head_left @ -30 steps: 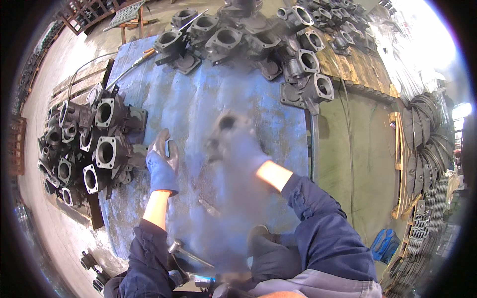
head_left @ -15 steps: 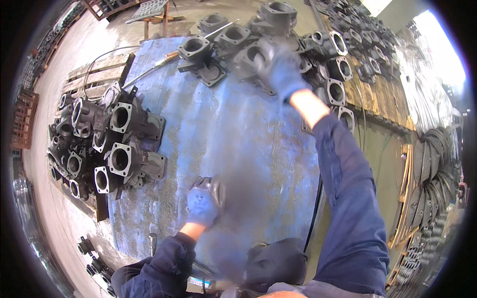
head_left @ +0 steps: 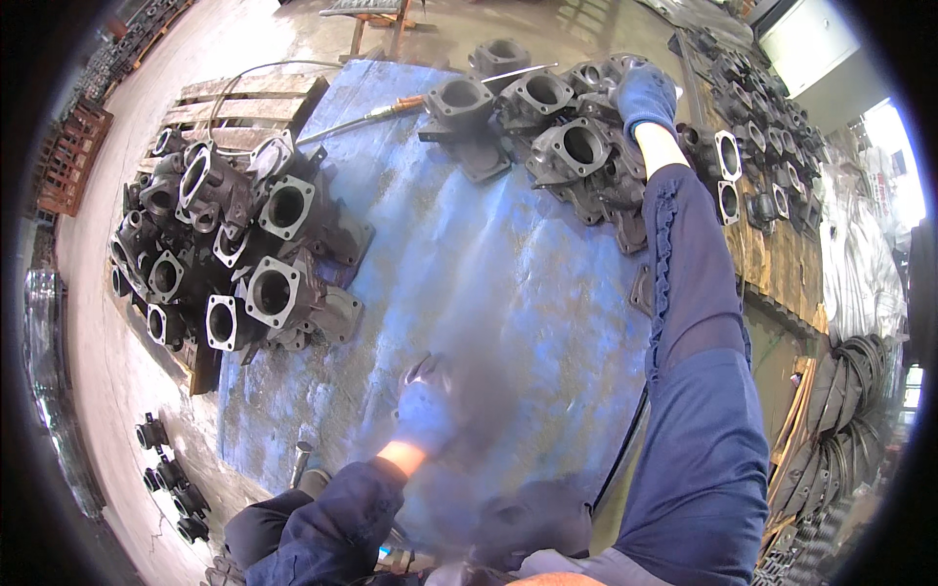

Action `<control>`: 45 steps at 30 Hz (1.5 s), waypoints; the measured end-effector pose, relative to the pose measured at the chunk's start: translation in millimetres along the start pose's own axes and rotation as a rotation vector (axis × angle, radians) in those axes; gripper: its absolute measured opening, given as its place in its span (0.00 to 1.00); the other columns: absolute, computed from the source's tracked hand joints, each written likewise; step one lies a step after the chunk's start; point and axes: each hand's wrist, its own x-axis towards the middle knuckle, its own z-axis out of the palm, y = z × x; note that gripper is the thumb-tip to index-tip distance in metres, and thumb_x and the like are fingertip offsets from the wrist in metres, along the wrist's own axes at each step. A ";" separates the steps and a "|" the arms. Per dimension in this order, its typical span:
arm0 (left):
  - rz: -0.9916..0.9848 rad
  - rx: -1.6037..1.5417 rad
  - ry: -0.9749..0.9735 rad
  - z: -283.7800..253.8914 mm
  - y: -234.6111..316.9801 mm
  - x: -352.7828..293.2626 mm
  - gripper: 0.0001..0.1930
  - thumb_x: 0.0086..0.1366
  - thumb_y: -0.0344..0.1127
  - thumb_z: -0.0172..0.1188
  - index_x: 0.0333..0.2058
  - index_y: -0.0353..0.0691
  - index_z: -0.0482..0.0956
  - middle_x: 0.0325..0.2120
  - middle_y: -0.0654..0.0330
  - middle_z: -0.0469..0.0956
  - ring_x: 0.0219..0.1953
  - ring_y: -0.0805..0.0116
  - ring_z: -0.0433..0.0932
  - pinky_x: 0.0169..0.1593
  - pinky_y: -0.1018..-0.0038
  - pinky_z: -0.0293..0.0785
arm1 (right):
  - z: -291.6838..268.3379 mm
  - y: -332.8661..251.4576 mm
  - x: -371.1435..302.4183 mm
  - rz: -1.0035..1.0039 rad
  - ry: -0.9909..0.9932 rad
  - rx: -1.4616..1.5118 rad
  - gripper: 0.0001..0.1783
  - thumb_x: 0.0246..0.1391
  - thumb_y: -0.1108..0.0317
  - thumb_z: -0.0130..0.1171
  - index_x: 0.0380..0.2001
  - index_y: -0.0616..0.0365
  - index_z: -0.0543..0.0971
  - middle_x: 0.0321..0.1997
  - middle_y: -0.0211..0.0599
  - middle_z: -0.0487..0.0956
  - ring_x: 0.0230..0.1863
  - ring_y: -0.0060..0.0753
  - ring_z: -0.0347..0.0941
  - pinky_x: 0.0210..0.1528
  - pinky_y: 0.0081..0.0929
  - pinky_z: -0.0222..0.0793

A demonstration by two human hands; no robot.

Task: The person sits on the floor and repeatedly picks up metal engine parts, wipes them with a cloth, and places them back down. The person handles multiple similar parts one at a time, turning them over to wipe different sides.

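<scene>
Gloved right hand (head_left: 647, 98) at a grey flanged casting (head_left: 607, 72), far right of the blue worktable (head_left: 459, 264); gloved left hand (head_left: 425, 405), blurred, at the table's near part; both grips impossible to tell; piled valve-like castings (head_left: 274, 291) along its left edge.

Blue table (head_left: 454, 264) (scuffed) under dark castings (head_left: 557, 161)

At the far right of the blue desk (head_left: 489, 254), the gloved right hand (head_left: 645, 96) is on a dark casting (head_left: 604, 76). Over the desk's near part is the gloved left hand (head_left: 424, 400), blurred. Flanged castings (head_left: 278, 288) crowd the desk's left edge; right of the desk, 1 wooden pallet (head_left: 782, 266) bears more.
</scene>
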 end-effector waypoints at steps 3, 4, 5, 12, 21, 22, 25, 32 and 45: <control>-0.218 -0.089 -0.301 -4.1 1.0 0.3 0.27 0.66 0.41 0.48 0.62 0.36 0.67 0.64 0.50 0.65 0.69 0.56 0.58 0.72 0.56 0.50 | -8.9 3.2 -20.0 -0.174 0.016 0.010 0.23 0.56 0.50 0.62 0.49 0.52 0.82 0.53 0.49 0.81 0.56 0.49 0.77 0.58 0.40 0.72; -0.153 -0.040 -0.236 -5.9 2.4 0.4 0.27 0.67 0.41 0.48 0.62 0.36 0.66 0.65 0.50 0.65 0.70 0.56 0.57 0.72 0.56 0.49 | -14.0 4.8 -28.1 -0.221 0.038 0.039 0.22 0.55 0.51 0.63 0.48 0.51 0.83 0.52 0.49 0.81 0.55 0.49 0.77 0.58 0.41 0.72; -0.097 -0.016 -0.228 -8.7 2.1 1.1 0.27 0.67 0.41 0.47 0.63 0.36 0.66 0.65 0.50 0.64 0.70 0.56 0.56 0.73 0.57 0.47 | -16.9 4.9 -39.7 -0.230 0.035 0.073 0.19 0.56 0.53 0.62 0.46 0.50 0.83 0.50 0.51 0.81 0.52 0.53 0.78 0.56 0.41 0.73; -0.010 -0.025 0.129 -18.3 10.5 6.5 0.29 0.66 0.38 0.52 0.64 0.34 0.64 0.61 0.45 0.66 0.65 0.47 0.63 0.70 0.53 0.54 | -19.7 6.4 -183.8 -0.598 0.119 0.115 0.19 0.45 0.58 0.69 0.37 0.59 0.81 0.33 0.47 0.82 0.37 0.45 0.81 0.45 0.38 0.77; -0.003 0.019 0.211 -21.8 10.1 7.0 0.30 0.69 0.39 0.47 0.68 0.36 0.58 0.66 0.46 0.60 0.69 0.46 0.57 0.72 0.51 0.48 | -15.5 -25.0 -314.8 -0.532 -0.431 0.538 0.13 0.61 0.64 0.55 0.41 0.63 0.79 0.41 0.50 0.80 0.39 0.44 0.80 0.45 0.33 0.77; -0.021 0.015 0.202 -23.2 10.0 7.5 0.30 0.69 0.39 0.46 0.68 0.35 0.57 0.66 0.46 0.60 0.69 0.45 0.57 0.72 0.50 0.46 | -9.3 -27.2 -328.9 -0.628 -0.462 0.488 0.13 0.60 0.64 0.55 0.41 0.62 0.79 0.40 0.50 0.80 0.39 0.44 0.80 0.44 0.33 0.77; -0.025 -0.057 0.197 -26.5 12.5 7.4 0.31 0.68 0.38 0.43 0.67 0.33 0.56 0.66 0.42 0.59 0.69 0.42 0.56 0.72 0.48 0.44 | 7.4 -20.6 -348.5 -0.948 -0.557 0.445 0.14 0.58 0.62 0.57 0.41 0.61 0.79 0.37 0.49 0.81 0.38 0.43 0.80 0.40 0.35 0.76; -0.062 -0.084 0.184 -30.5 16.3 12.4 0.27 0.68 0.39 0.50 0.63 0.35 0.67 0.60 0.45 0.69 0.64 0.43 0.65 0.68 0.48 0.55 | 15.1 76.2 -113.0 0.191 0.185 0.209 0.30 0.59 0.40 0.49 0.43 0.58 0.79 0.45 0.55 0.79 0.45 0.49 0.80 0.47 0.46 0.75; -0.009 -0.057 0.149 -35.9 16.0 14.1 0.28 0.66 0.37 0.54 0.64 0.38 0.67 0.61 0.44 0.68 0.64 0.44 0.65 0.69 0.49 0.55 | 20.4 156.7 -59.0 0.346 0.007 0.549 0.51 0.47 0.43 0.69 0.70 0.51 0.60 0.66 0.54 0.70 0.65 0.54 0.68 0.64 0.42 0.65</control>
